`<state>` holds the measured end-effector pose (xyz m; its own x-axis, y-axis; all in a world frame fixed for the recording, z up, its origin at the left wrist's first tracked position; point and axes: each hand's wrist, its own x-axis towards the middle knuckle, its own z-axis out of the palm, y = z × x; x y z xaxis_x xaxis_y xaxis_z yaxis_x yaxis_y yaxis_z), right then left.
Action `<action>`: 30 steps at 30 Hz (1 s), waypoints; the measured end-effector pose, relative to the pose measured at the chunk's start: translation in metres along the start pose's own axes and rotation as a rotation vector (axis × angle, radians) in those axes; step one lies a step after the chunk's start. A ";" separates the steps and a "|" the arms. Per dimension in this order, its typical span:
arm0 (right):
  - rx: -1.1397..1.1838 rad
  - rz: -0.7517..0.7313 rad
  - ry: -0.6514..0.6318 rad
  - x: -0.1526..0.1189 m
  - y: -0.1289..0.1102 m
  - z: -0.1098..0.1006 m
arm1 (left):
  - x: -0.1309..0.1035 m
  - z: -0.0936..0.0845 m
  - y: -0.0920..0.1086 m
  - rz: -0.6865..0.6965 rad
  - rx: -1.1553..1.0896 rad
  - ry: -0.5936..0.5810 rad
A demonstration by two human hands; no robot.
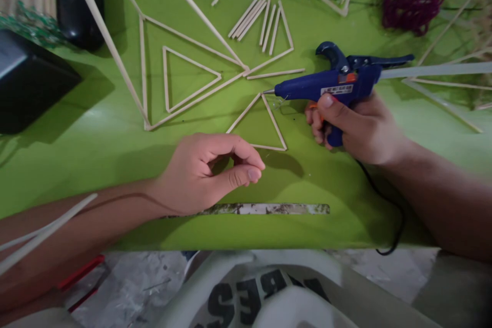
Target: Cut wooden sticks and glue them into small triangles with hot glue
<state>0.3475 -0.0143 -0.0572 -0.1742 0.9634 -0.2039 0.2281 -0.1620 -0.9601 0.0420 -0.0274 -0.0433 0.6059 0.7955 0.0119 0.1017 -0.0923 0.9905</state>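
Note:
My right hand (346, 123) is wrapped round the handle of a blue glue gun (319, 87), with a clear glue stick (438, 69) in its back end. The gun's metal tip meets the top corner of a small stick triangle (274, 123). Just below and left of that triangle is my left hand (219, 169), thumb and index fingertip pressed together; anything between them is too small to see. Left of the gun, another small triangle (166, 79) lies inside a larger stick frame (196, 100). A strip (269, 209) lies partly behind my left hand.
Short sticks (248, 19) lie behind the gun, near a blue cutter (332, 56) and purple cord (413, 5). Black objects (34, 79) stand at the left. Tall stick frames rise at left and right. A black cable (400, 220) hangs over the green table's (154, 230) front edge.

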 end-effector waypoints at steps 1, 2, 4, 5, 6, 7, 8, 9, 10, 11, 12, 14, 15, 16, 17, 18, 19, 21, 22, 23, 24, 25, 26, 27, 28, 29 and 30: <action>-0.001 -0.001 -0.001 0.000 0.000 0.000 | 0.000 0.000 0.000 -0.012 0.001 -0.001; -0.002 -0.001 -0.001 0.000 0.000 0.000 | 0.000 0.000 0.000 -0.023 0.004 -0.001; -0.003 0.007 0.004 0.000 0.000 -0.001 | 0.001 0.000 0.000 -0.022 0.009 0.002; -0.001 0.012 0.009 0.000 0.001 -0.001 | 0.001 0.000 0.000 -0.002 0.008 0.006; 0.002 0.018 0.014 0.000 0.001 -0.001 | 0.001 0.000 0.000 0.020 0.006 0.009; 0.004 0.022 0.019 -0.001 0.001 -0.001 | 0.002 0.000 -0.001 0.041 0.005 0.011; 0.003 0.026 0.022 -0.001 0.001 -0.001 | 0.002 0.000 -0.001 0.055 0.003 0.011; 0.002 0.028 0.023 -0.001 0.001 -0.001 | 0.002 0.000 -0.001 0.063 0.002 0.012; -0.001 0.027 0.024 -0.001 0.000 -0.001 | 0.002 0.000 -0.002 0.064 -0.002 0.013; -0.004 0.026 0.025 -0.001 0.000 0.000 | 0.002 0.000 -0.002 0.059 -0.005 0.014; -0.006 0.025 0.027 -0.001 -0.001 0.000 | 0.002 0.000 -0.002 0.055 -0.010 0.013; -0.006 0.026 0.031 0.000 -0.002 0.000 | 0.002 0.000 -0.001 0.043 -0.012 0.007; -0.007 0.029 0.032 0.000 -0.002 0.000 | 0.002 0.000 -0.001 0.042 -0.010 0.006; -0.010 0.034 0.031 0.000 -0.002 0.000 | 0.002 0.000 -0.001 0.044 -0.006 0.006; -0.012 0.038 0.030 0.000 -0.003 0.000 | 0.002 0.000 0.000 0.050 -0.005 0.009; -0.013 0.042 0.030 0.000 -0.003 0.000 | 0.002 0.000 0.000 0.055 -0.006 0.011; -0.011 0.044 0.031 0.000 -0.003 0.001 | 0.002 0.000 0.000 0.050 -0.007 0.010; -0.004 0.042 0.037 0.001 -0.003 0.001 | 0.002 0.001 0.000 0.022 -0.008 0.004; 0.000 0.039 0.041 0.001 -0.003 0.002 | 0.001 0.000 0.000 0.009 -0.007 0.002; 0.003 0.037 0.049 0.001 -0.003 0.002 | 0.001 0.000 0.000 0.002 -0.007 0.002; 0.005 0.037 0.058 0.001 -0.003 0.002 | 0.001 0.000 0.000 -0.002 -0.007 0.002; 0.007 0.038 0.067 0.001 -0.003 0.002 | 0.001 0.000 0.000 -0.003 -0.006 0.001; 0.007 0.040 0.073 0.001 -0.002 0.002 | 0.001 0.000 0.000 -0.005 -0.004 0.000; 0.006 0.041 0.078 0.001 -0.002 0.002 | 0.001 0.000 0.000 -0.010 -0.002 -0.001; 0.007 0.040 0.080 0.001 -0.001 0.002 | 0.001 0.000 0.000 -0.016 0.000 -0.002; 0.012 0.035 0.081 0.001 -0.001 0.002 | 0.001 0.000 -0.001 -0.019 0.000 -0.002; 0.017 0.028 0.078 0.001 0.000 0.002 | 0.001 0.000 -0.001 -0.016 -0.003 -0.002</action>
<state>0.3453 -0.0136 -0.0575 -0.0923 0.9721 -0.2158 0.2157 -0.1921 -0.9574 0.0424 -0.0267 -0.0444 0.6057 0.7957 -0.0044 0.1090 -0.0776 0.9910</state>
